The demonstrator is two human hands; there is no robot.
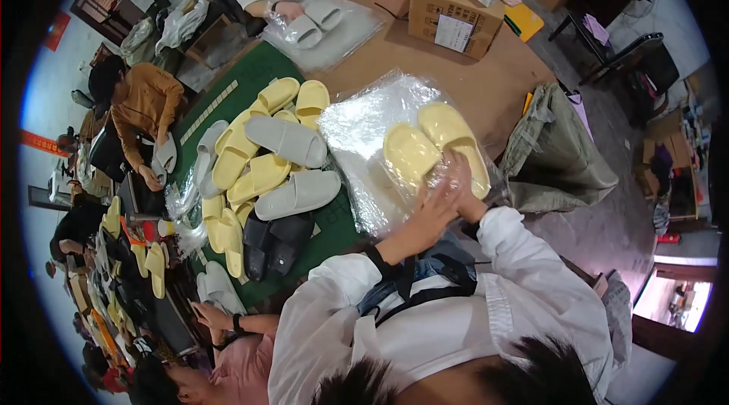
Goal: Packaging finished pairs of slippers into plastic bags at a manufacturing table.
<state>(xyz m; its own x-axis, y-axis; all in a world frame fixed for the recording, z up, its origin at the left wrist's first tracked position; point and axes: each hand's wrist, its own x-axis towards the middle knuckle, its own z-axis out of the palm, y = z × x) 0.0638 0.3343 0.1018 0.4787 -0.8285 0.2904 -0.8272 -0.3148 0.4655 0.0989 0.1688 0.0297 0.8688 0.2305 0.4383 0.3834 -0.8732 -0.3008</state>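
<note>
Touching pale-yellow, open-toed moulded slides (410,151) in clear, crinkly plastic film (497,186) over the brown tabletop (512,63) with left hand (430,216) and right hand (462,188), bunched narrowly; cannot tell the exact grip; probably light, springy, slippery; best hold by the sides

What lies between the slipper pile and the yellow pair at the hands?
Shiny clear plastic, spread flat, lies between the slipper pile and the yellow pair; the head view shows it.

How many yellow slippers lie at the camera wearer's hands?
2: the left slipper and, beside it, the right slipper. The left hand and right hand hide some of that area.
</note>
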